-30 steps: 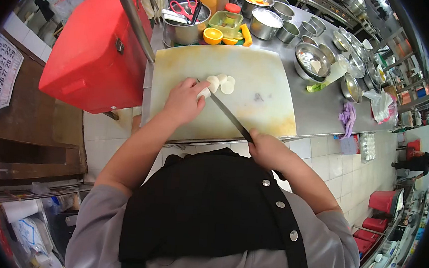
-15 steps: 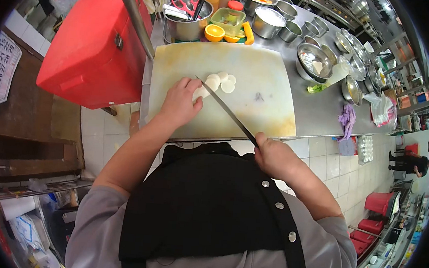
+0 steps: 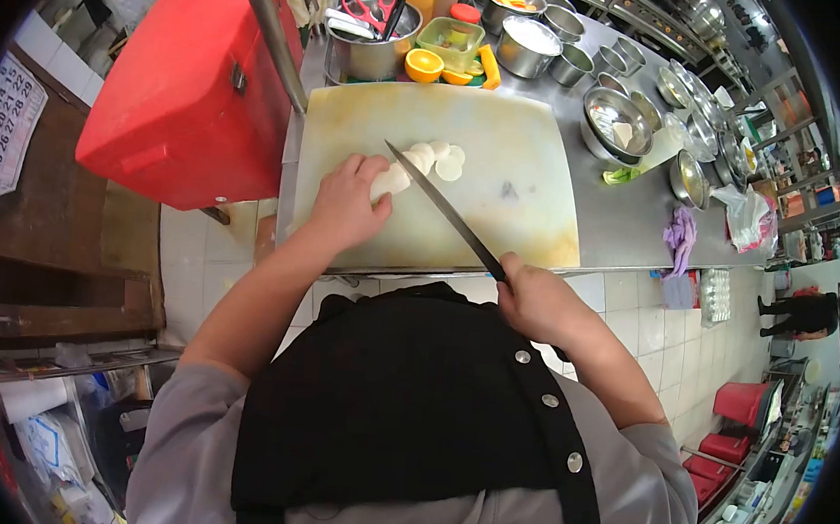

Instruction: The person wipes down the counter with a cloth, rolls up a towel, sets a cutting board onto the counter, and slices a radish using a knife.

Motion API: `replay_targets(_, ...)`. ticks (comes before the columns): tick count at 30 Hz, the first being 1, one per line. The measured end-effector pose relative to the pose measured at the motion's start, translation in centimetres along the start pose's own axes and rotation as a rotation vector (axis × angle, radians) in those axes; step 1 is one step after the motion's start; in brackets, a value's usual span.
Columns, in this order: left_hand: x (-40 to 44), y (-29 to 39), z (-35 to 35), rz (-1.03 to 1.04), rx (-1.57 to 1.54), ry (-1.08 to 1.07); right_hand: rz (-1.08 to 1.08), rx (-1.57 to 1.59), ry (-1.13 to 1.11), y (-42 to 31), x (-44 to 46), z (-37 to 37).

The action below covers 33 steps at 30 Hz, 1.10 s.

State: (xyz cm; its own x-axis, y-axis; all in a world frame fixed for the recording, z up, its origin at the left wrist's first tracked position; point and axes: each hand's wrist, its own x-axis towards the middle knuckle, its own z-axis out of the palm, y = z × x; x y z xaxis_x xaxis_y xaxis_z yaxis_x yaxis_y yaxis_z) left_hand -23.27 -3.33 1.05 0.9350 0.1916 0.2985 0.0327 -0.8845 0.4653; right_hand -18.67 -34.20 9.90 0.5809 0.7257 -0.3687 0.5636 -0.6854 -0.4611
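My right hand (image 3: 536,297) is closed round the handle of a long kitchen knife (image 3: 450,217), its blade pointing up and left over the board. With bent fingers, my left hand (image 3: 349,199) grips a white, smooth piece of food (image 3: 390,181), whose exact kind I cannot tell. The blade lies just right of that piece. Beyond the blade, several thin round white slices (image 3: 450,164) overlap on the cutting board (image 3: 488,121). Small dark marks show on the board's right half.
Behind the board stand a metal pot (image 3: 369,56) with red-handled scissors, a cut orange (image 3: 424,66) and a green plastic tub (image 3: 450,40). Metal bowls (image 3: 617,120) crowd the right side, near a purple cloth (image 3: 679,239). A red cooler box (image 3: 183,99) is at left. Far right, a person stands.
The knife tip has lifted slightly and shifted right relative to my left fingers, showing more of the white piece. My left hand has moved slightly down and left. The view has shifted a little.
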Motion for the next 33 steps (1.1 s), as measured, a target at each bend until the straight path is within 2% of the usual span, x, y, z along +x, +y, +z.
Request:
replay_targets(10,0.2,0.1,0.0,0.038,-0.043,0.018,0.017,-0.113,-0.064,-0.3,0.1,-0.4)
replay_targets(13,-0.1,0.1,0.2,0.039,-0.036,0.020,0.086,-0.092,-0.116,-0.2,1.5,0.7)
replay_targets(16,0.3,0.4,0.2,0.057,-0.012,0.012,0.098,-0.031,-0.152,-0.2,2.9,1.6)
replay_targets(19,0.0,0.7,-0.4,0.045,0.009,-0.024,0.166,0.204,-0.261,-1.3,2.2,-1.0)
replay_targets(22,0.0,0.7,-0.5,-0.004,-0.005,0.008,-0.009,0.117,-0.093,0.0,1.1,-0.5)
replay_targets(24,-0.7,0.2,-0.3,-0.058,-0.037,0.054,-0.007,0.055,-0.056,-0.3,0.2,-0.9)
replay_targets(33,-0.7,0.2,-0.1,0.003,-0.033,0.055,0.031,-0.102,-0.075,-0.8,0.1,-0.8)
